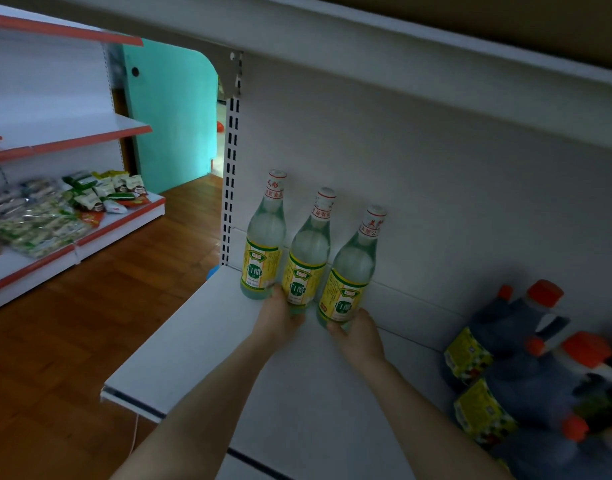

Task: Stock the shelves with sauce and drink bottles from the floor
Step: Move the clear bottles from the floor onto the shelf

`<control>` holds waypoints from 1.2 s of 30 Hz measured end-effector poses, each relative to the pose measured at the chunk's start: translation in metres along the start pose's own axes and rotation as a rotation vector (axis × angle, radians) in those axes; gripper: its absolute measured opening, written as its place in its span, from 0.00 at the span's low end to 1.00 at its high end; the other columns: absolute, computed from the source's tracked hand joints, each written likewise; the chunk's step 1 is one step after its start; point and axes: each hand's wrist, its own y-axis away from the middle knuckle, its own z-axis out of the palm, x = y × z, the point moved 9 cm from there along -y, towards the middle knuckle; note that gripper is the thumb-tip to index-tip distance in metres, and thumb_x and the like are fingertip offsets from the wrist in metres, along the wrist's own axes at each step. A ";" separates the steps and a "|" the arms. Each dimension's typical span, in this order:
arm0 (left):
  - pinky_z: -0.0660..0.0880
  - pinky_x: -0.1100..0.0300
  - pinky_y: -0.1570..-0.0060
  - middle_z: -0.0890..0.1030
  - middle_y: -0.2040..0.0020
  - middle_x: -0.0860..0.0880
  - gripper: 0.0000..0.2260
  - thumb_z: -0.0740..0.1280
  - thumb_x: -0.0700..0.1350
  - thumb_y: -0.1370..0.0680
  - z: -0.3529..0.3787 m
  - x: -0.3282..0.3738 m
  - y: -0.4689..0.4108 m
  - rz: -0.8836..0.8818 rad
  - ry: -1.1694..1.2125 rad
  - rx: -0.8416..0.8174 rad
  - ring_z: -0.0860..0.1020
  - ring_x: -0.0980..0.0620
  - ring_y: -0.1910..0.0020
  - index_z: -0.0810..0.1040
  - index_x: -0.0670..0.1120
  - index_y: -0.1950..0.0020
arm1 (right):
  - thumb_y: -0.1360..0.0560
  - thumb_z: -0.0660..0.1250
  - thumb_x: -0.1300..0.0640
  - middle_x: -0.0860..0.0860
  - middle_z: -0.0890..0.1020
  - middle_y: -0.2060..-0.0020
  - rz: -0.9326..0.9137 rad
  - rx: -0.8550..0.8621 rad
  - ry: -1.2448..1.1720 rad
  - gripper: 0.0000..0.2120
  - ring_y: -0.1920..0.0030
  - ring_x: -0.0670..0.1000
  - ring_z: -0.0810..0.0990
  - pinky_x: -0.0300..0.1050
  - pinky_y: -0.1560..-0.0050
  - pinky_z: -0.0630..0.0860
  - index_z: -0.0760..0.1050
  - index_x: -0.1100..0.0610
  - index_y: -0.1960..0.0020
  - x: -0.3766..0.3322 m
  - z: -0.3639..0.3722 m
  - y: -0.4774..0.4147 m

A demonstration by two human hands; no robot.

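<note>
Left grip [280, 320] clamps the middle vinegar bottle [302, 268], right grip [358, 336] the end bottle [347, 285], seating both on the shelf [200, 344]; letting go upright probably comes next.

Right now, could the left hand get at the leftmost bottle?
Probably yes. The left hand holds the middle bottle right beside the leftmost bottle, and bare shelf lies in front. It would need to let go first.
</note>
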 end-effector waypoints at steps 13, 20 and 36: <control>0.59 0.55 0.32 0.66 0.29 0.43 0.24 0.56 0.56 0.21 -0.057 0.023 0.169 0.003 -0.590 0.305 0.61 0.46 0.28 0.67 0.40 0.32 | 0.24 0.61 0.56 0.62 0.77 0.45 -0.440 -0.092 0.063 0.15 0.42 0.61 0.74 0.49 0.45 0.69 0.74 0.66 0.44 -0.063 -0.023 0.084; 0.61 0.52 0.30 0.64 0.27 0.46 0.24 0.59 0.55 0.21 -0.073 -0.004 0.302 -0.222 -0.561 0.526 0.61 0.47 0.27 0.64 0.45 0.28 | 0.23 0.60 0.53 0.57 0.74 0.38 -0.737 -0.310 -0.057 0.19 0.36 0.55 0.70 0.45 0.37 0.66 0.70 0.63 0.37 -0.109 -0.013 0.189; 0.58 0.53 0.29 0.65 0.28 0.42 0.26 0.59 0.55 0.21 -0.035 -0.171 0.488 -0.617 -0.494 0.426 0.59 0.46 0.26 0.64 0.39 0.29 | 0.23 0.61 0.50 0.55 0.72 0.35 -0.842 -0.651 0.061 0.22 0.33 0.54 0.69 0.46 0.36 0.67 0.67 0.61 0.33 -0.072 0.110 0.360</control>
